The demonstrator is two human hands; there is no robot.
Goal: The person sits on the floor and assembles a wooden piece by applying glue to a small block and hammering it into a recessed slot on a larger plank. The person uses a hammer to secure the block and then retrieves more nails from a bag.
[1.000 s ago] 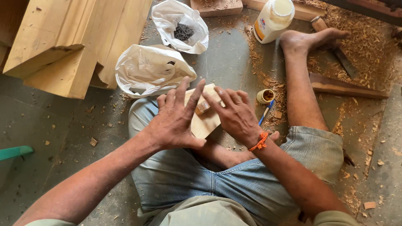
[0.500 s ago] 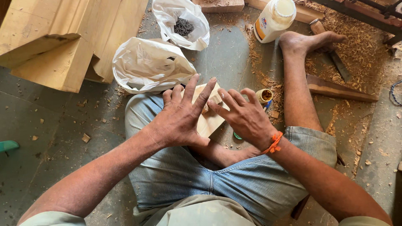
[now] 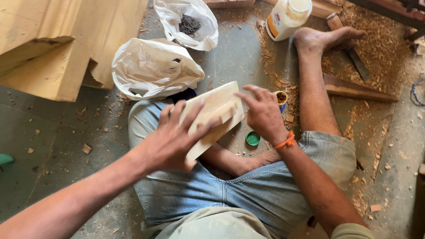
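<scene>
I sit on the floor in denim shorts with a pale flat wooden piece (image 3: 215,111) resting on my left knee. My left hand (image 3: 175,138) lies on its near end, fingers spread, pressing it down. My right hand (image 3: 262,113) touches the far right edge with its fingertips; an orange band is on that wrist. A smaller wooden block seems to sit on top of the piece between the two hands. A small green lid (image 3: 253,138) lies on the floor under my right wrist, beside a small open pot (image 3: 280,97).
Two white plastic bags lie ahead, one crumpled (image 3: 155,66) and one holding dark nails (image 3: 189,23). Pale wooden furniture (image 3: 53,48) stands at the left. A white glue bottle (image 3: 287,17), wood shavings and offcuts (image 3: 354,88) lie by my outstretched right foot.
The wooden piece has tilted up, showing more of its face. My left hand slid lower along it and my right hand moved out to its far edge. The green lid is now uncovered.
</scene>
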